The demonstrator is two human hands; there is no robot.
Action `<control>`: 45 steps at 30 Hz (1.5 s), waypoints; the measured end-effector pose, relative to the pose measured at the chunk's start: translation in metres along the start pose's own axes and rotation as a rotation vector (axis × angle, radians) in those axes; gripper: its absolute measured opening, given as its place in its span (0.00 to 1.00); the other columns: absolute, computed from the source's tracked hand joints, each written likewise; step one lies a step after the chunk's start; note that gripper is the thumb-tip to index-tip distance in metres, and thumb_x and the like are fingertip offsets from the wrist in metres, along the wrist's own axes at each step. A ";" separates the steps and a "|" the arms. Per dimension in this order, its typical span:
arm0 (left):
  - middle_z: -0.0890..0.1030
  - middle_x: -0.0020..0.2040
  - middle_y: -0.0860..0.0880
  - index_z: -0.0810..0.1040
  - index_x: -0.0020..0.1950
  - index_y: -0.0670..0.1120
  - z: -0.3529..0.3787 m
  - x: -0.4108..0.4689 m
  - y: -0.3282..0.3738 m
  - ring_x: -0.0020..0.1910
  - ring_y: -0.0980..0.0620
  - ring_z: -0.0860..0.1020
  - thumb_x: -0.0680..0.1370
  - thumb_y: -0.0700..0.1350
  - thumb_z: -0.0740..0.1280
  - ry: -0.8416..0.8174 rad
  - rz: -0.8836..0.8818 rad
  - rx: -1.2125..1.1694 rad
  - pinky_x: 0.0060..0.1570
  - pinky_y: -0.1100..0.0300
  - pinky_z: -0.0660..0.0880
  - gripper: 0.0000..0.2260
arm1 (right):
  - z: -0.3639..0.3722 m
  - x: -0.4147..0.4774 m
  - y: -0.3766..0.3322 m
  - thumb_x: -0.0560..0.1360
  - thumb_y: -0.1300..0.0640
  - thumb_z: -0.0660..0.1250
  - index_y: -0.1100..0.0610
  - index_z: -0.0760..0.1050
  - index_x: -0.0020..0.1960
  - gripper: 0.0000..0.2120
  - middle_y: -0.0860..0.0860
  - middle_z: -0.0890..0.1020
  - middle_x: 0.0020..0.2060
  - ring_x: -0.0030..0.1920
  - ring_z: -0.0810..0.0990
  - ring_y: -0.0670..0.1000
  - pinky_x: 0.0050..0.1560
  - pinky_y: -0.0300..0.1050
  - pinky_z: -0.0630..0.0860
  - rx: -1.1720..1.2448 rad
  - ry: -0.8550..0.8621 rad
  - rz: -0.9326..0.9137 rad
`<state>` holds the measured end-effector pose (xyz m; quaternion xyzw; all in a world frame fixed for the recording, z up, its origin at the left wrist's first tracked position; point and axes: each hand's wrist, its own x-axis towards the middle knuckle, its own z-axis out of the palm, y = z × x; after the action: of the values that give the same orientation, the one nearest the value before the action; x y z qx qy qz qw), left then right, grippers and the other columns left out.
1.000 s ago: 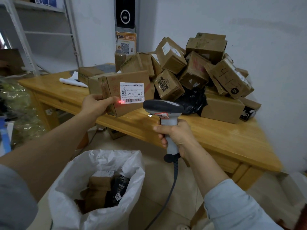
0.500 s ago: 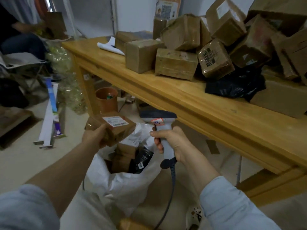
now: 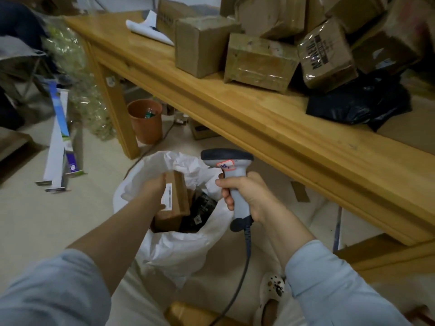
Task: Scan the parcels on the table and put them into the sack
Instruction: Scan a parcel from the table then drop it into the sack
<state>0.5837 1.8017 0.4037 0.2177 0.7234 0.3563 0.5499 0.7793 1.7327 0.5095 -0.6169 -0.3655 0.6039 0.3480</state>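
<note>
Cardboard parcel [image 3: 176, 196] gripped by left hand [image 3: 153, 187], tilted on edge just inside mouth of white sack [image 3: 179, 248], above boxes [image 3: 164, 221] already inside. Right hand [image 3: 248, 196] clamped round scanner [image 3: 231, 182] handle. Risk of snagging on limp rim and tumbling to floor [image 3: 47, 222] if let go too early.

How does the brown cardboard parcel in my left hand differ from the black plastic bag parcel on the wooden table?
The brown cardboard parcel is a rigid box; the black plastic bag parcel is soft and crumpled. The box shows a white label; the black one shows none here. The left hand holds the box at the white sack mouth; the black one lies on the wooden table.
</note>
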 end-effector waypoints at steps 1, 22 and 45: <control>0.73 0.43 0.45 0.70 0.43 0.43 0.003 -0.004 0.006 0.40 0.47 0.73 0.82 0.50 0.58 0.035 0.084 0.063 0.47 0.54 0.72 0.13 | -0.002 -0.003 -0.003 0.70 0.65 0.72 0.63 0.75 0.40 0.05 0.54 0.75 0.24 0.22 0.71 0.49 0.24 0.40 0.69 0.009 0.002 -0.012; 0.67 0.72 0.45 0.61 0.76 0.48 0.048 -0.078 0.218 0.69 0.43 0.68 0.75 0.52 0.69 0.162 0.851 0.346 0.64 0.48 0.71 0.33 | -0.035 -0.019 -0.142 0.73 0.57 0.71 0.62 0.74 0.48 0.10 0.56 0.81 0.27 0.25 0.80 0.50 0.25 0.40 0.77 0.332 0.062 -0.338; 0.61 0.72 0.44 0.53 0.77 0.44 0.055 0.011 0.303 0.71 0.42 0.63 0.64 0.52 0.79 0.322 0.786 0.156 0.69 0.47 0.66 0.50 | -0.022 0.058 -0.164 0.74 0.59 0.71 0.62 0.74 0.43 0.07 0.55 0.79 0.25 0.23 0.77 0.51 0.25 0.39 0.74 0.309 0.036 -0.327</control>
<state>0.6089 2.0219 0.6177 0.4590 0.6868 0.5124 0.2345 0.7967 1.8638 0.6250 -0.4998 -0.3575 0.5770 0.5380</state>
